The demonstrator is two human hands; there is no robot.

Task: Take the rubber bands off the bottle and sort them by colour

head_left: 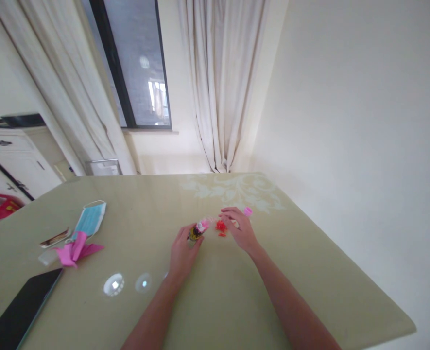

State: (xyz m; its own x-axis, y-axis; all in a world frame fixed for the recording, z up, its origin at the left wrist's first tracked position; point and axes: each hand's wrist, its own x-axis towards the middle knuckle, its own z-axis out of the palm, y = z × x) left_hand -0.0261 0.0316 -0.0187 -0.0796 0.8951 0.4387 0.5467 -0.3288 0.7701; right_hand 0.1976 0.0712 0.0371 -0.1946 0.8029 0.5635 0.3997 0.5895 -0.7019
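The person's left hand [181, 253] holds a small bottle-like container with a yellow-and-dark body and a pink end [196, 231], its fingers closed around the sides. The container is tilted over the pale green, glossy table [218, 306], its pink end pointing up and to the right, toward a small heap of bright red pieces [221, 225]. The heap lies on the table between the two hands, with a few pieces just below the main cluster.

The right hand [239, 231] reaches in from the other side, its fingers bent and slightly apart at the heap's edge; whether they pinch anything cannot be told. Just beyond this hand is a small bright pink piece [248, 211].

Well apart, on the table's left side, a blue-and-white face mask [90, 218] lies behind a folded pink paper figure [74, 252], touching it in this view. A narrow, dark-and-brown flat item [55, 238] and a small clear piece [47, 257] lie beside them. Nearer the person is a flat black rectangular device [23, 308].
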